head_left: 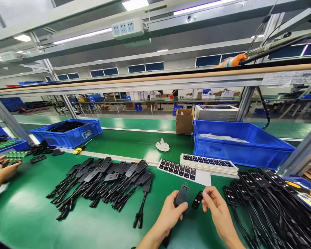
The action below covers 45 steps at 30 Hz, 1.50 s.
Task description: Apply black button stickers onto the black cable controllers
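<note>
My left hand [172, 211] is closed around a black controller box [182, 195], a small flat case with a metal loop at its top and a cable below. Between thumb and finger of my right hand [214, 204] is a black label sticker [197, 200] with small pale markings, held just right of the box and apart from it. Several similar controllers [114, 176] with cables lie in a row to the left. At the right is a pile of controllers [259, 183] bearing labels on their faces. Behind my hands lies a label sheet [206, 178] with a row of black stickers.
A stack of label sheets [209, 169] lies before a blue bin [243, 148]. Another blue bin [67, 138] with black parts stands back left, near a yellow cutter [78, 150]. Crumpled white material [162, 145] rests mid-table. At far left, another person's hands [2, 171] hold green circuit boards [15, 156].
</note>
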Motion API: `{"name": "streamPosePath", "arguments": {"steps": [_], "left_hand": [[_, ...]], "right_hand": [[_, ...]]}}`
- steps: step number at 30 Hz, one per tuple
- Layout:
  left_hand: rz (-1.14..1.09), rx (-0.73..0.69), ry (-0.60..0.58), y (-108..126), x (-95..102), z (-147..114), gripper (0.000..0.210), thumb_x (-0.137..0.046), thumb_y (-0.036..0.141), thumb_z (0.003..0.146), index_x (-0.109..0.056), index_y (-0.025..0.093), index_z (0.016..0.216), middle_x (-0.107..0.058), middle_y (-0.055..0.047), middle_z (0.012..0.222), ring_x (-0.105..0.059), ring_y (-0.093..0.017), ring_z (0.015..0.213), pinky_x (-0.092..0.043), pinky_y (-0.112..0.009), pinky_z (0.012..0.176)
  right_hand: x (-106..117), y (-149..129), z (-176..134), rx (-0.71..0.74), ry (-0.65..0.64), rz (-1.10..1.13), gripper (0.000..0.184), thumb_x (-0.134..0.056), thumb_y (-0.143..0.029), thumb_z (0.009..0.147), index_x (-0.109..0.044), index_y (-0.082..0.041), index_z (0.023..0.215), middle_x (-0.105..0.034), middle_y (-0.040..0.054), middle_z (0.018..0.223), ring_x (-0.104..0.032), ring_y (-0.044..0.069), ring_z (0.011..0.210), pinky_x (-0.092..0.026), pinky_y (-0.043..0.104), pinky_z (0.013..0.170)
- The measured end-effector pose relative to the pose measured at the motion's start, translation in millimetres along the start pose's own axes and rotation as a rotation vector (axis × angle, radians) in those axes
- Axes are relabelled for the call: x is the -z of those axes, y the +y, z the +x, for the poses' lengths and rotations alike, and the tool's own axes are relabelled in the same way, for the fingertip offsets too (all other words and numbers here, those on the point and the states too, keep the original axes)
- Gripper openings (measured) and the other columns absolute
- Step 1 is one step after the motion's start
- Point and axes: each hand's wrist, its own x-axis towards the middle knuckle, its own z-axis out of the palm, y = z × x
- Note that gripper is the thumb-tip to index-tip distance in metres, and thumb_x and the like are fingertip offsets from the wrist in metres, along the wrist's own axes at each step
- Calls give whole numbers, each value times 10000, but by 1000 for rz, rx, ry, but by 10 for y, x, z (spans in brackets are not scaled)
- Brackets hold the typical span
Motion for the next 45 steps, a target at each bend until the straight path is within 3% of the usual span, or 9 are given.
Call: {"name": "streamPosePath", "arguments": {"steps": [2,5,9,20,36,45], "left_hand": [[-309,110,-80,-52,-96,-56,322,-655,340,693,-571,146,937,-483,34,715,-437,-69,535,-397,-209,499],[-489,180,-154,-98,-164,-119,415,-705,293,653,-566,133,1009,-556,9,797,-525,-63,586,-478,-215,586],[-473,184,-250,-132,-171,-159,540,-754,243,623,-532,148,1106,-647,-36,840,-645,-122,648,-525,-251,639],[-462,223,-288,-21,-173,-254,615,-752,184,626,-462,159,1168,-703,-61,800,-700,-191,742,-528,-307,730],[-441,183,-308,-19,-184,-271,565,-747,315,692,-452,164,1149,-703,-73,819,-693,-192,763,-521,-326,747],[-409,177,-315,-16,-199,-269,518,-721,283,713,-450,168,1139,-689,-42,773,-690,-174,745,-515,-312,749]], "right_hand": [[-24,-5,-9,-25,1,8,305,-616,-509,801,-561,-211,763,-488,-45,635,-444,93,459,-382,222,450],[-48,16,-12,-67,-5,-11,335,-650,-525,762,-580,-197,750,-484,-44,597,-409,85,437,-340,205,399],[-60,48,-35,-80,-19,-77,320,-665,-499,755,-607,-184,760,-534,-20,620,-439,95,471,-349,201,399],[-58,49,-113,-114,-32,-126,214,-639,-412,799,-615,-200,782,-594,6,677,-569,150,603,-476,227,507],[-74,49,-119,-129,30,-105,176,-672,-361,759,-613,-195,759,-563,-14,629,-521,131,558,-442,225,497],[-88,38,-124,-150,63,-135,230,-691,-404,727,-599,-193,737,-525,-25,590,-500,132,523,-417,236,463]]}}
